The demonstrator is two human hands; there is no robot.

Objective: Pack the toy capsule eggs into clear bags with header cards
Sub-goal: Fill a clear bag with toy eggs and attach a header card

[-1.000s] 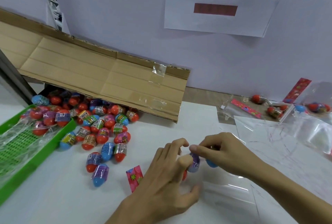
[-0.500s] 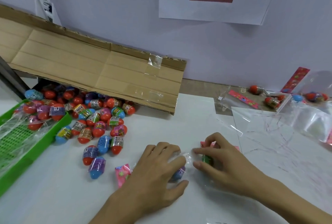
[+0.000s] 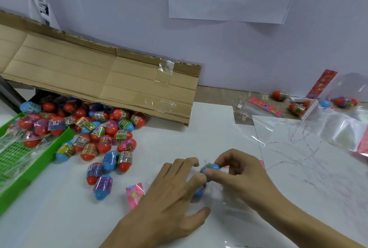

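Note:
My right hand (image 3: 243,176) pinches a blue capsule egg (image 3: 211,167) between thumb and fingers, just above the white table. My left hand (image 3: 175,194) lies beside it with its fingers pressed on a clear bag (image 3: 229,206), and another blue egg (image 3: 198,192) shows under its fingertips. A folded pink header card (image 3: 135,194) lies on the table left of my left hand. A pile of loose red and blue capsule eggs (image 3: 103,138) spreads out to the left.
A green plastic basket (image 3: 29,168) with bagged eggs stands at the left edge. A cardboard flap (image 3: 103,80) leans over the pile. Clear bags (image 3: 298,148), red header cards (image 3: 266,106) and a few eggs lie at the right. A paper sign hangs on the wall.
My right hand has lifted a blue egg up next to the left fingertips. The left hand has stayed pressed on the bag. The camera tilted slightly.

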